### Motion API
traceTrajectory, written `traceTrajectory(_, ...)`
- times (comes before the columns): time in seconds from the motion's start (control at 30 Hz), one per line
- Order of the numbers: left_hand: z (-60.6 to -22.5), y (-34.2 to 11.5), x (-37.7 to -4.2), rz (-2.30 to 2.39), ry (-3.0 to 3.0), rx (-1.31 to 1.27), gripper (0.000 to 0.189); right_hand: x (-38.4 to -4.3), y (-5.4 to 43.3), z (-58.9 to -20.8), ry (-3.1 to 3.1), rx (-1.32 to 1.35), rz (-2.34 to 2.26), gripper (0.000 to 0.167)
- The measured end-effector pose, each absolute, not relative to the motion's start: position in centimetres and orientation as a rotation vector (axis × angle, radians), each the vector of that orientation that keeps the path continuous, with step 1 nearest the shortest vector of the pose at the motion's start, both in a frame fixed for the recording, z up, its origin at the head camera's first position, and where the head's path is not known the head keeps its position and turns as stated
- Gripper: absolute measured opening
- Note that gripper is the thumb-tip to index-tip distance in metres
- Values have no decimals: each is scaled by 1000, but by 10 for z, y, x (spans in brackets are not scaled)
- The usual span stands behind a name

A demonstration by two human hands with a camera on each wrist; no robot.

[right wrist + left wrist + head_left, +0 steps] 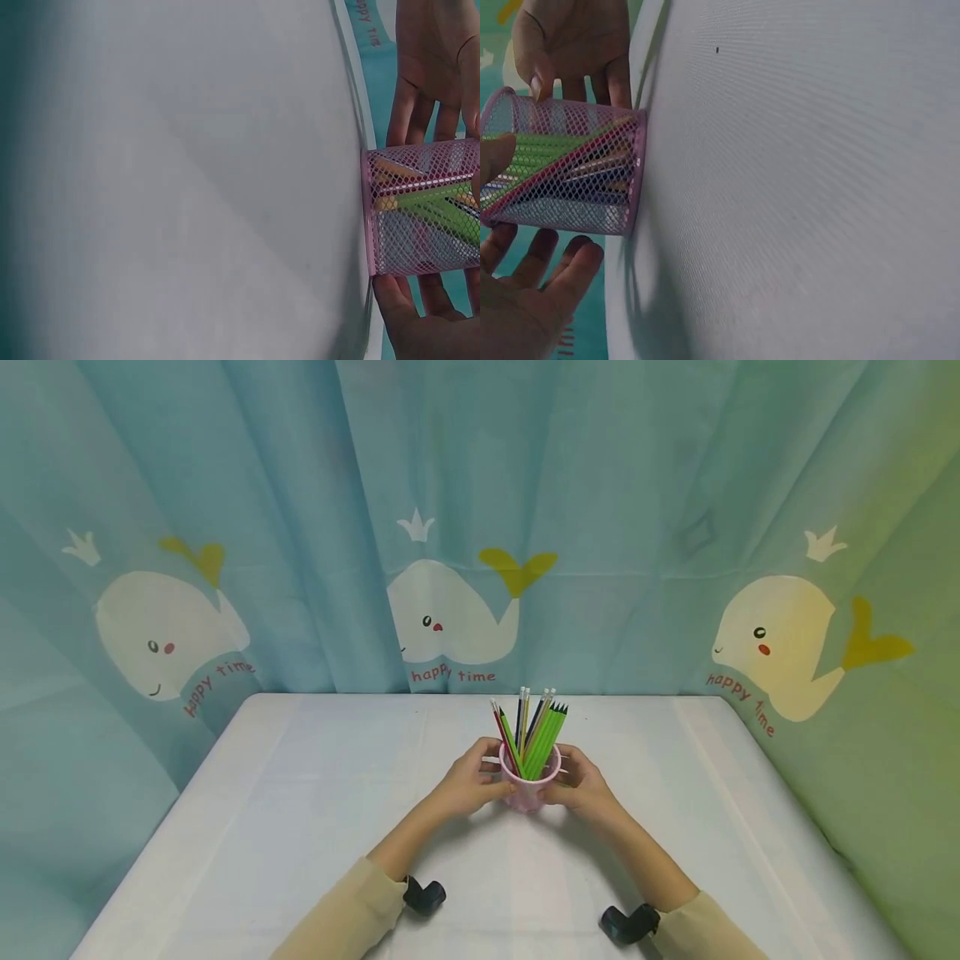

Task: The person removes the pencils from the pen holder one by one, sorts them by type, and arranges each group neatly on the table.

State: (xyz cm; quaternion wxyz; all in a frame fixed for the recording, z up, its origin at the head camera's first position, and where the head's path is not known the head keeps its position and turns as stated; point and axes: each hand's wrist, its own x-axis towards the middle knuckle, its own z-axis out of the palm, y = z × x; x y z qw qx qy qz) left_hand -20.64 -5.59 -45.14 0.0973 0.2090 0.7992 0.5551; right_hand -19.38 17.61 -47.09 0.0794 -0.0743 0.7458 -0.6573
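Observation:
A pink mesh pencil cup (pixel 527 797) stands upright at the table, its base against or very close to the white surface. Several pencils (pixel 546 745) lean inside it, many of them green with dark tips, others red, blue and yellowish. My left hand (pixel 469 785) holds the cup's left side, thumb at the front and fingers spread behind. From the other side my right hand (pixel 591 787) grips it in the same way. In the left wrist view the mesh wall (pixel 570 214) shows the pencils through it, between both hands.
The white tabletop (pixel 300 827) spreads around the cup. Behind it hangs a blue-green curtain (pixel 615 527) printed with whales. Black devices (pixel 424 897) are strapped at both wrists, by the beige sleeves (pixel 348 910).

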Motion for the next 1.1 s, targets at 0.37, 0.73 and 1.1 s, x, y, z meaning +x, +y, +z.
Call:
traceTrajectory(0.37,-452,-76,-195,1696,2350,518,61,-191,157,-469,2173,-298,-1958,71)
traceTrajectory(0.73,-454,-93,-186,1757,2316,493,61,-184,142,-469,2151,-311,-1947,72)
traceTrajectory(1.1,-455,-102,-184,1729,2291,535,69,-180,135,-471,2115,-412,-1962,73)
